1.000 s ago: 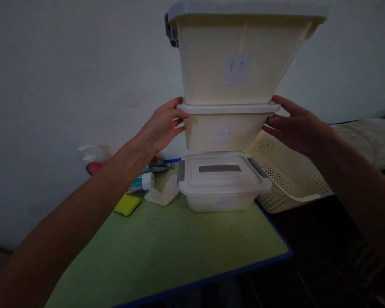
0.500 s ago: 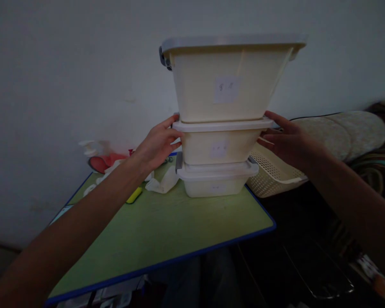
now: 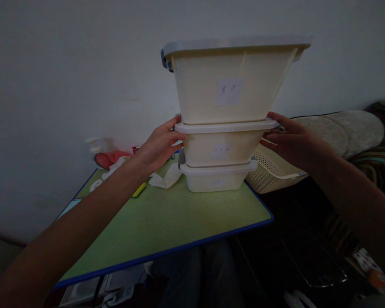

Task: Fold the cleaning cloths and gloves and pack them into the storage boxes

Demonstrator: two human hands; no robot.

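The head view is dim overall, with a cool grey cast on the wall [image 3: 67,77] and no light source in sight; the tops of the stacked bins [image 3: 221,85] catch only a faint sheen, and a soft pale streak runs down the upper one at its right, while the worktop [image 3: 179,222] looks muted and the space beneath and to the right of it sinks into near-black; fine detail is soft and smeary, the handwriting on the labels [image 3: 228,92] blurs, lower ones most, and the wide lens stretches the forearms [image 3: 93,226] toward the edges

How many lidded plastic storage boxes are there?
3, stacked: the bottom box on the green table, the middle box gripped by the left hand and right hand, and the top box above. Any behind the stack would be hidden.
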